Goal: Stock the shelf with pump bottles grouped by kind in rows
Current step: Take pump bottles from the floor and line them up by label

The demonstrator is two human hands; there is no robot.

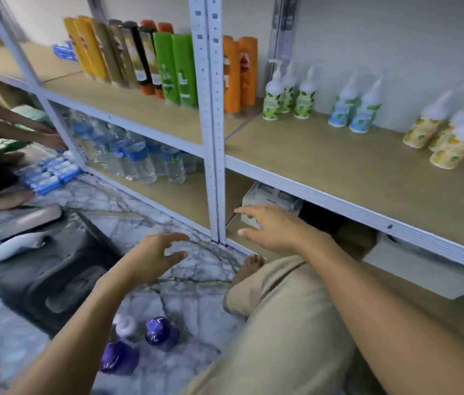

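Note:
On the wooden shelf at the right stand pump bottles in groups: three green-labelled ones, two blue-labelled ones, and three yellow-labelled ones at the far right. Three purple pump bottles stand on the marble floor below my arms. My left hand hovers over the floor with fingers spread and holds nothing. My right hand reaches toward the lower shelf near the upright post, fingers spread, also holding nothing.
Tall shampoo bottles line the shelf left of the white post. Water bottles fill the lower left shelf. A black crate lies on the floor at left, with a white bottle beside it. Another person's arms work at far left.

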